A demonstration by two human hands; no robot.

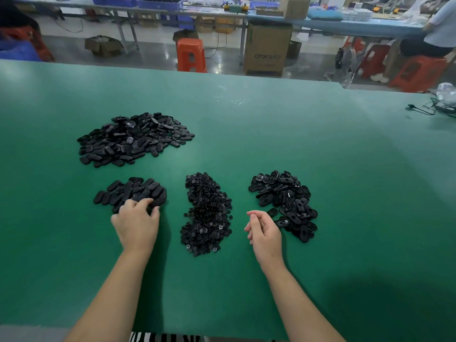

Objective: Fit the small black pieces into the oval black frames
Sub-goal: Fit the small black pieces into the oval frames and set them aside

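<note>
A heap of small black pieces lies in the middle of the green table. To its right is a pile of oval black frames with open slots. At the near left sits a small pile of oval parts, with a bigger pile behind it. My left hand reaches onto the near edge of the small left pile, with fingers and thumb curled round an oval part there. My right hand hovers between the small pieces and the frame pile, fingers loosely curled, holding nothing.
A black cable and a clear plastic bag lie at the table's far right edge. Beyond the table stand orange stools, a cardboard box, and another workbench with a seated person.
</note>
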